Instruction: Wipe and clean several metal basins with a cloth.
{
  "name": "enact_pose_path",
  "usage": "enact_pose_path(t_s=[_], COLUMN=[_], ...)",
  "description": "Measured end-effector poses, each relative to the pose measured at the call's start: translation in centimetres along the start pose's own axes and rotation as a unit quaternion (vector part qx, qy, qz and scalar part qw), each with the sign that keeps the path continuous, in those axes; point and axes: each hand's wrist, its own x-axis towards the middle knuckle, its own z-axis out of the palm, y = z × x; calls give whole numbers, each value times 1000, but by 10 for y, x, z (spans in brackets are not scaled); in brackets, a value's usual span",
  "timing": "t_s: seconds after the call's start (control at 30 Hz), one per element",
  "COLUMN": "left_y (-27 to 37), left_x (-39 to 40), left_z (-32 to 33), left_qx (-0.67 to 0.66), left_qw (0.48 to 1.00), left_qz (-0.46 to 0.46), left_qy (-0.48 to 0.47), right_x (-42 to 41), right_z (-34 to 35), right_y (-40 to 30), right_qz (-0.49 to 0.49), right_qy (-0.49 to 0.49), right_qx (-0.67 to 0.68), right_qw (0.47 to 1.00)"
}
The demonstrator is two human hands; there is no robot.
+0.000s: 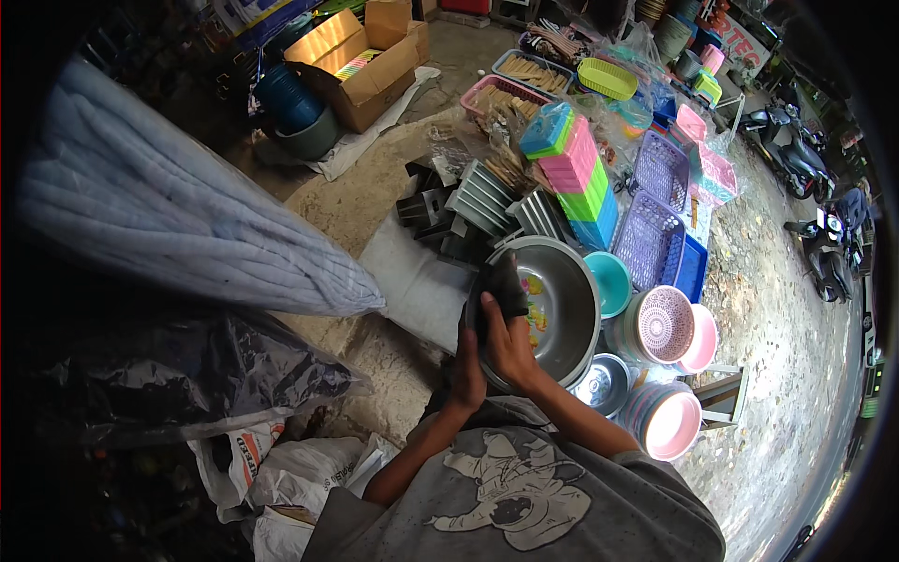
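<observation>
A deep grey basin (570, 302) with a printed flower pattern inside is tilted in front of my body. My right hand (511, 351) is at its near left rim, with a dark cloth (507, 284) in the fingers. The cloth lies over the rim and partly covers the inner wall. Along the outer left side of the basin, my left hand (468, 372) supports it, its fingers pointing away from me. Part of the left fingers is hidden in the shade beside the cloth.
Purple baskets (650, 239), a teal tub (608, 284) and stacked pink basins (671, 425) crowd the right. Beyond stand coloured plastic containers (579, 175) and grey racks (484, 197). A plastic-wrapped bundle (211, 204) juts in from the left. Motorcycles (825, 246) are parked far right.
</observation>
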Motion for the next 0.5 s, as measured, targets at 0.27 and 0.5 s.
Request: enact_pose_path(t_s=[0.27,0.5], left_y=[50,44], left_x=[7,10], left_z=[-4,-3], left_qx=[191,136], left_qw=[971,976], left_qz=[146,165], left_qy=[5,30], right_x=[13,-20], right_z=[-37,-50], right_y=[22,26], right_qz=[-72,-52], right_qy=[23,-150], right_qx=[-411,-352], right_qw=[908,922])
